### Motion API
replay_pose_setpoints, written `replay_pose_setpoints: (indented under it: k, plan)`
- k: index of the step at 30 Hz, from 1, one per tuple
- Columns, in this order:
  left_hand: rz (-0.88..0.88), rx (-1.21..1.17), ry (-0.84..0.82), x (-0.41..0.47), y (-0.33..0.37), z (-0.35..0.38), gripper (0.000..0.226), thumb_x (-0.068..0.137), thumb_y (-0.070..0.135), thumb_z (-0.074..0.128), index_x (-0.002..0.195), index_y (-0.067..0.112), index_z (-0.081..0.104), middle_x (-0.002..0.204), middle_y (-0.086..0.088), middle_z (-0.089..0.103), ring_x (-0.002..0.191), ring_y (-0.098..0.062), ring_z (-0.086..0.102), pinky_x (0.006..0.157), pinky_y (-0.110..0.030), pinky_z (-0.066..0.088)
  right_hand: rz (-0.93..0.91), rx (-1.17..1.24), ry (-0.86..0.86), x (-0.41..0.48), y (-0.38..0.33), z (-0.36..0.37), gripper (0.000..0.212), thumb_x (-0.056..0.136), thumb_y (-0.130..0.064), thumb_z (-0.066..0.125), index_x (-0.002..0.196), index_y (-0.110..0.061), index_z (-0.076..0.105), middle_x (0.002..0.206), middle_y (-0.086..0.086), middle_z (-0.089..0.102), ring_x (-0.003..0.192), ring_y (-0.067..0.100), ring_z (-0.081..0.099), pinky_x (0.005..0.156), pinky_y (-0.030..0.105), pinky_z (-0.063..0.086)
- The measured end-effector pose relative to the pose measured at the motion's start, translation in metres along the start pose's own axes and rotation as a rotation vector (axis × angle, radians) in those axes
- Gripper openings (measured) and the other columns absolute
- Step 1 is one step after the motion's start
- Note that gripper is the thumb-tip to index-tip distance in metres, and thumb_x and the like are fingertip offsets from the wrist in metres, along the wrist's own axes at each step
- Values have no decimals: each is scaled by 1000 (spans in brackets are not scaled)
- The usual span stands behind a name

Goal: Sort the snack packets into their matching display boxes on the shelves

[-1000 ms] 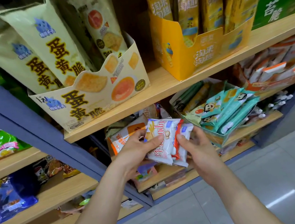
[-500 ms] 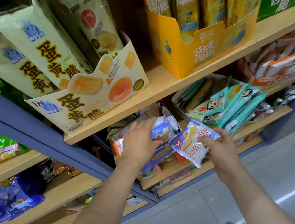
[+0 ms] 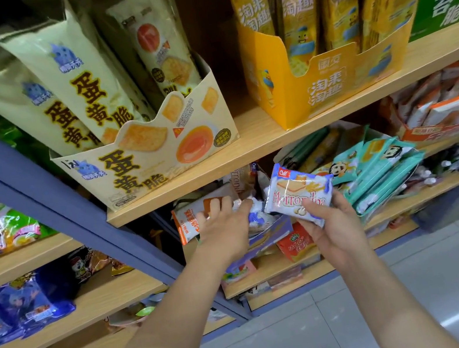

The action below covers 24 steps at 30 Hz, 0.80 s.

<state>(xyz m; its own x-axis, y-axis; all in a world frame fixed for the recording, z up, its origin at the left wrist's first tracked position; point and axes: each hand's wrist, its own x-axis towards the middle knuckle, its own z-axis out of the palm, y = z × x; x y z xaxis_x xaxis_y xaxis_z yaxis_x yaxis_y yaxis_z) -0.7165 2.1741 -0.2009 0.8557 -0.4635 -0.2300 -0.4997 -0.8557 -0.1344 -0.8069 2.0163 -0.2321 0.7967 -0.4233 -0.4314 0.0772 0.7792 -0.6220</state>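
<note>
My right hand [image 3: 334, 227] grips a white-and-blue wafer packet [image 3: 299, 192] from below, in front of the second shelf. My left hand [image 3: 226, 231] reaches into a blue display box [image 3: 275, 230] on that shelf. Its thumb and curled fingers are around another white-and-blue packet [image 3: 257, 219], which lies inside the box. More packets of the same kind stand at the back of the box [image 3: 246, 178]. An orange-and-white packet [image 3: 187, 221] lies just left of my left hand's fingers.
A cream display box [image 3: 157, 155] and a yellow display box [image 3: 323, 86] stand on the wooden shelf [image 3: 262, 143] above. Teal packets [image 3: 380, 168] fill a box right of my hands, with orange-and-white packets [image 3: 449, 107] further right. A blue upright [image 3: 51, 199] divides the shelving.
My hands split the packets they held together. The left one carried a packet into the blue box, and the right one raised its packet up beside the box.
</note>
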Motion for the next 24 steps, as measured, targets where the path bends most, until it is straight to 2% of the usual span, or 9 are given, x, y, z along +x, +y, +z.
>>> replay_pose_setpoints:
  k: [3,6,8,10,13,15,19,22,24]
  plan:
    - [-20,-84,102,-13,2,10,81,87,14,57,152,30,12,146,-5,31,133,-27,24,102,-50,27,-90,-41,7,9,3,22,31,90,4,62,118,-10,62,109,7,73,92,17,73,67,26,58]
    - [-40,-135,168,-22,2,18,78,91,24,56,153,30,10,156,-2,23,142,-24,17,112,-47,19,-169,-220,37,24,13,38,30,87,3,69,113,-8,60,105,5,73,92,17,72,76,30,57]
    - [-45,-156,192,-26,1,20,71,93,29,52,153,29,14,159,-1,18,145,-23,13,115,-45,15,-230,-552,69,31,25,42,34,84,0,73,107,-16,54,104,4,70,89,13,69,78,32,57]
    - [-40,-197,225,-31,-2,21,68,92,27,51,152,27,20,160,-1,18,145,-22,14,116,-42,17,-329,-1024,71,36,36,43,40,84,-11,75,105,-27,45,103,0,67,94,19,67,86,46,54]
    - [-5,-302,278,-38,-5,18,79,87,21,57,153,25,14,160,0,14,144,-21,14,113,-40,27,-462,-1479,32,36,32,42,51,89,-18,69,126,-30,37,108,3,65,109,28,58,95,48,41]
    - [55,-335,312,-37,-2,15,93,83,16,62,153,28,2,160,1,7,144,-22,12,113,-39,30,-434,-1567,-60,35,26,44,60,91,-15,62,138,-32,28,116,5,62,121,27,49,99,48,34]
    - [136,-277,289,-21,8,5,104,82,14,66,153,34,-8,161,-4,4,147,-26,6,120,-42,19,-317,-1684,-235,27,23,42,56,97,-16,48,146,-30,24,141,4,48,139,23,27,103,55,29]
    - [155,-149,289,-14,8,4,88,83,23,63,153,31,10,159,-3,16,145,-25,13,119,-42,15,-300,-1652,-303,24,24,33,60,96,-10,45,149,-30,25,157,-2,26,145,25,14,110,57,26]
    - [145,-122,310,-14,8,6,79,85,28,60,151,29,17,156,-2,23,143,-24,18,117,-40,16,-316,-1571,-281,24,26,24,64,94,-7,46,151,-30,28,160,1,21,146,28,13,115,48,21]
